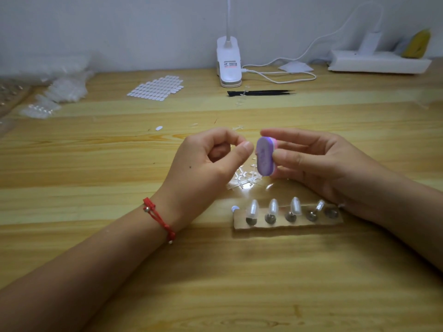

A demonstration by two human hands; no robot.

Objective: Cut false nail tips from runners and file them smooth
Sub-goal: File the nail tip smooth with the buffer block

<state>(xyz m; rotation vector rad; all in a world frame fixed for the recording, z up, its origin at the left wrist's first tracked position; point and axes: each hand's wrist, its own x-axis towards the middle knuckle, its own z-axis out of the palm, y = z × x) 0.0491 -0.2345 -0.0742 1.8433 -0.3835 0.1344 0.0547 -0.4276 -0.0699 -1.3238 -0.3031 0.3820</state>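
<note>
Head view: nail tips on cardboard strip

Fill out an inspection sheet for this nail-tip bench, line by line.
Surface: wooden table, pale grain.
Job's things: purple file block held upright; cardboard strip with four nail tips on pegs; pile of clear cut runners behind it.
Clutter: sheet of white tabs, plastic bags, black tweezers.
Hands: right hand grips the file block; left hand pinches thumb to forefinger beside it; anything between them is too small to tell.
Cables: white cable loops from the clip lamp toward the power strip.
Surroundings: white wall.
</note>
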